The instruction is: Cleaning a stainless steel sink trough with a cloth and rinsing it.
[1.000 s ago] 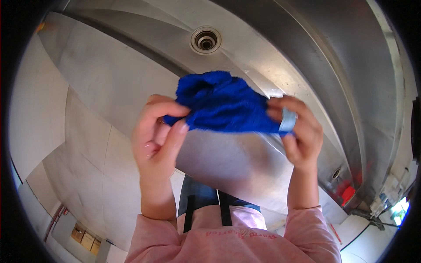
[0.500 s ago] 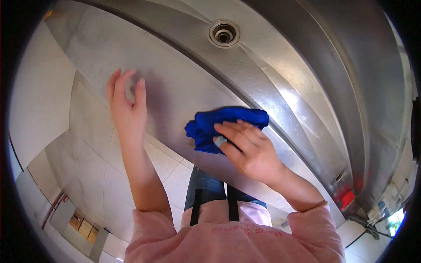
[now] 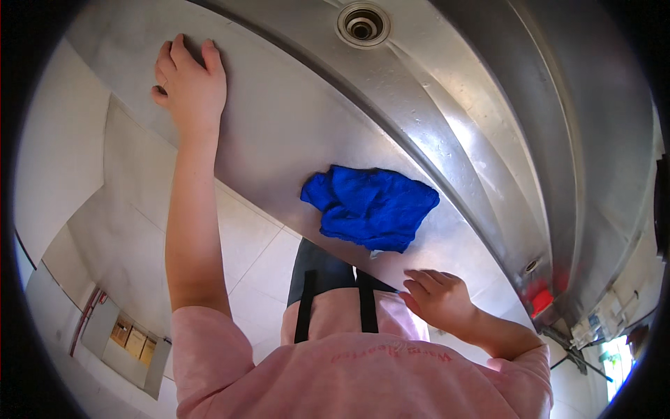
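A crumpled blue cloth (image 3: 373, 206) lies spread on the stainless-steel ledge (image 3: 279, 112) of the sink, and neither hand touches it. A small pale scrap (image 3: 377, 254) shows at its near edge; I cannot make out what it is. My left hand (image 3: 190, 77) reaches to the far left of the ledge, its bent fingers apart and resting on or just over the metal, with nothing seen in it. Close to my body, below the cloth's right end, my right hand (image 3: 441, 297) hangs with loosely curled fingers and thumb apart, seemingly holding nothing.
Beyond the ledge runs a long steel sink basin (image 3: 447, 119) with a round drain (image 3: 363, 28). A red object (image 3: 541, 302) sits at the basin's right end. Pale floor tiles (image 3: 258, 258) show below the ledge's near edge.
My right hand has let go of the blue cloth and drawn back toward my body. The cloth lies more spread out. My left hand has moved farther away along the ledge.
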A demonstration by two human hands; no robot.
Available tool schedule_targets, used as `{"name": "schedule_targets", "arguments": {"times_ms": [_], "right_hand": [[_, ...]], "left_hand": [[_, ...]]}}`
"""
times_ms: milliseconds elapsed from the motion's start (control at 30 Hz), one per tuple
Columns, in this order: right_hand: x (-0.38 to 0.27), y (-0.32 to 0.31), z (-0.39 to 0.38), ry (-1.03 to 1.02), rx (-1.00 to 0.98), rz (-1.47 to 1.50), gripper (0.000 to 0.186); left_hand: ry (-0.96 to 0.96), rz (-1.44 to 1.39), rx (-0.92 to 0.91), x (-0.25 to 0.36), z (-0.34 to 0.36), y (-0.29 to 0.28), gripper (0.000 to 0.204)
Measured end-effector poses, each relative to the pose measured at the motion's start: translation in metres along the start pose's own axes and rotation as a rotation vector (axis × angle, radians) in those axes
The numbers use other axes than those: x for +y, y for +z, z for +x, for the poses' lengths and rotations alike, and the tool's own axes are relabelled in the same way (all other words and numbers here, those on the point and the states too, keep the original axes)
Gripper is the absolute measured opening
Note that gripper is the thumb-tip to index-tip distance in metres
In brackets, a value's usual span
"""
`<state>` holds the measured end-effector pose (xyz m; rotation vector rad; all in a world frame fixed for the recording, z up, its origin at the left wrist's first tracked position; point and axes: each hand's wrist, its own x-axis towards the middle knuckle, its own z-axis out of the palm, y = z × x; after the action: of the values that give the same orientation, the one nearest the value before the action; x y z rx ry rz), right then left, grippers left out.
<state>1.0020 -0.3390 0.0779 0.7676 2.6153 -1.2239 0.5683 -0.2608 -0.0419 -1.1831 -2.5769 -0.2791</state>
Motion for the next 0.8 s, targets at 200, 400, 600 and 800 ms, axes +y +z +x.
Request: {"name": "schedule_targets", "arguments": {"times_ms": [200, 400, 600, 800], "right_hand": [[0.018, -0.021, 0.064, -0.057, 0.387, -0.159, 0.028], [0.034, -0.013, 0.097, 0.130, 0.489, -0.285, 0.031], [0.010, -0.048, 0.070, -0.088, 0.609, 0.062, 0.039], [-0.019, -0.057, 0.066, -0.260, 0.422, -0.247, 0.026]], "left_hand": [[0.010, -0.002, -0.032, 0.000, -0.001, -0.001, 0.053], [0.010, -0.021, -0.018, 0.002, -0.001, 0.001, 0.052], [0.001, -0.048, 0.018, -0.002, -0.002, 0.003, 0.052], [-0.012, -0.073, 0.018, -0.007, 0.003, 0.005, 0.054]]}}
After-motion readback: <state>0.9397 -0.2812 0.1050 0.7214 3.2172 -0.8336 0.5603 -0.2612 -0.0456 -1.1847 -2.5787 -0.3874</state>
